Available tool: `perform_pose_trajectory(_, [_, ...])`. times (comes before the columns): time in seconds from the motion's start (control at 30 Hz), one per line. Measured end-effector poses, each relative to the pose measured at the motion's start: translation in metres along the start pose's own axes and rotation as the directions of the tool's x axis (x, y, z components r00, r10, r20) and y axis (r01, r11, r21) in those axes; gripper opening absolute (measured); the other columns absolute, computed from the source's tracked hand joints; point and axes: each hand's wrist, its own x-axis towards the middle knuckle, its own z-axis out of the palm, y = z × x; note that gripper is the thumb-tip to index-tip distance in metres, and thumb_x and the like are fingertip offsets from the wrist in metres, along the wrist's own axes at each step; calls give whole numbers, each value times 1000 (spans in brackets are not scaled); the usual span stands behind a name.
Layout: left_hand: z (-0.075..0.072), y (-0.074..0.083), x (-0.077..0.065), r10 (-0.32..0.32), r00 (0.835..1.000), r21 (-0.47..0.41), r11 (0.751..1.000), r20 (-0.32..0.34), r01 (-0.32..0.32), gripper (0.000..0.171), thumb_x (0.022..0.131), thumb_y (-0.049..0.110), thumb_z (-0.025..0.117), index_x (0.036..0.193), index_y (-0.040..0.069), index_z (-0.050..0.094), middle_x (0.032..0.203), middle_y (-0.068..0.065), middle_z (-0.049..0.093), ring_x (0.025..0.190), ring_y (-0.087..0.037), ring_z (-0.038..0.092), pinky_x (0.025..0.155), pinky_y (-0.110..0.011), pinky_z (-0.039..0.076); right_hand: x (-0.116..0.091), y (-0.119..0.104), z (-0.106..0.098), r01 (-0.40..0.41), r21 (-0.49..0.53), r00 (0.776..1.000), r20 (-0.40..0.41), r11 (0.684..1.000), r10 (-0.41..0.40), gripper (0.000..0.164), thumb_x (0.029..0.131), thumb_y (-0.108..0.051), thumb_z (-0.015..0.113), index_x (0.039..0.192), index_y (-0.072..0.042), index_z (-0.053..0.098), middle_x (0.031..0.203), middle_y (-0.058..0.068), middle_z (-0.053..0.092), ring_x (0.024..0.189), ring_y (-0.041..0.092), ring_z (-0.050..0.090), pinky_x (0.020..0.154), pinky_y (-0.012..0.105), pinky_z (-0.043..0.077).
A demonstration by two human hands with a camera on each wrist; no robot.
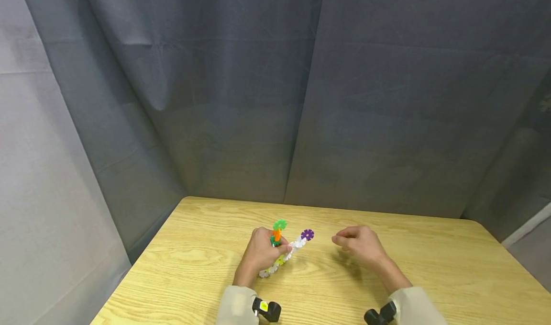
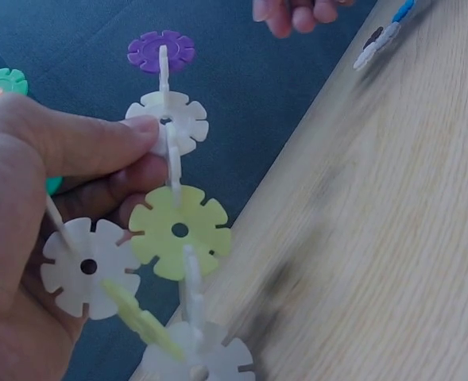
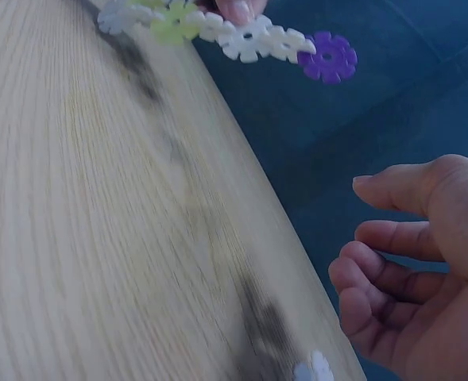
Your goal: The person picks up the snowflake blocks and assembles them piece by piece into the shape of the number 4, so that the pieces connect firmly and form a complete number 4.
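Note:
My left hand (image 1: 264, 251) pinches a chain of interlocking notched plastic discs between thumb and fingers. In the left wrist view, the chain runs from a purple disc (image 2: 161, 51) through a white disc (image 2: 190, 119) under the thumb to a yellow disc (image 2: 179, 232) and more white ones. Green (image 1: 280, 225) and orange (image 1: 277, 234) discs stick up beyond the left hand's fingers in the head view. My right hand (image 1: 360, 242) hovers to the right of the purple end, fingers loosely bent. The right wrist view shows a gap between its thumb and fingers, with nothing held.
Under both hands is a wood-grain table (image 1: 193, 263). A small joined piece with white and blue discs (image 2: 380, 44) lies on it near the right hand. Grey cloth (image 1: 241, 124) hangs behind the table, with paler cloth (image 1: 43, 172) at the left.

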Motion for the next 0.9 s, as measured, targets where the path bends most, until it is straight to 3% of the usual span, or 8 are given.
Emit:
perform_pose_trajectory(0.13, [0,1,0,-2,1000,0,1000,0,2,12,85,8,79,73,8,76,67,8,67,45,-3,37,43,-19,32,0,7,-7,-24,-25,1000,-3,999,24,40,93,-29,72,113,5,71,114,21,68,88,32,69,74,45,56])
perform_pose_trajectory(0.3, [0,1,0,-11,1000,-8,1000,6,11,12,85,8,78,74,8,76,66,8,66,43,-4,34,41,-19,30,-2,18,-15,2,-129,1000,2,992,-2,41,94,-31,71,112,6,71,109,16,70,94,33,66,81,51,53])
perform_pose_trajectory(0.37, [1,1,0,-17,1000,-9,1000,8,17,11,85,8,78,74,8,76,65,7,66,42,-4,33,41,-19,30,-2,22,-18,-15,-119,1000,12,993,16,41,94,-29,70,113,7,70,102,16,71,92,35,66,80,53,53])
perform_pose_trajectory(0.47, [1,0,0,-23,1000,-6,1000,9,23,11,85,8,78,75,7,76,65,7,66,43,-4,33,41,-19,30,-1,27,-21,-34,-140,999,1,990,34,40,93,-29,71,111,7,71,97,13,71,90,33,64,77,49,54])
perform_pose_trajectory(0.73, [1,-1,0,-3,1000,-4,1000,3,3,11,85,8,79,74,8,76,67,8,68,42,-3,34,42,-19,30,0,38,-28,-48,-212,999,-17,976,45,39,90,-25,74,108,10,70,103,19,70,89,31,64,72,44,55])
perform_pose_trajectory(0.9, [1,-1,0,2,1000,-10,1000,6,-2,12,85,8,79,73,8,76,64,7,67,41,-3,32,41,-18,29,1,43,-31,-42,-296,999,-23,954,37,34,88,-23,75,102,8,73,111,29,67,101,45,62,79,51,54])
